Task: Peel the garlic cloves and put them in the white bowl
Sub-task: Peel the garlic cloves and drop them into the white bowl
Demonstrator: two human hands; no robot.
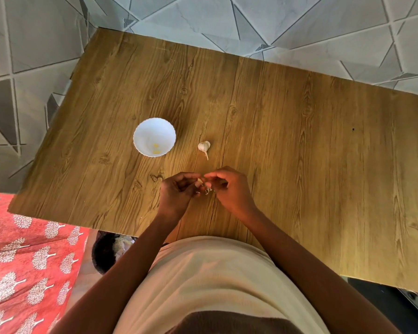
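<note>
Two peeled cloves [156,149] are already sitting in the white bowl [140,131], and the left hand [176,191] and right hand [229,186] are pinching another clove [200,181] between them, picking skin off, with the garlic bulb [204,146] waiting nearby.

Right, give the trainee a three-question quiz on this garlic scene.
1. True or false: the bowl is empty.
2. What do both hands hold? A) a clove B) the bulb C) the bowl
3. Which side of the bowl is the bulb on in the picture?

Key: 1. False, it holds yellowish pieces. 2. A: the left hand and right hand pinch the clove. 3. Its right, apart from it on the table.
</note>
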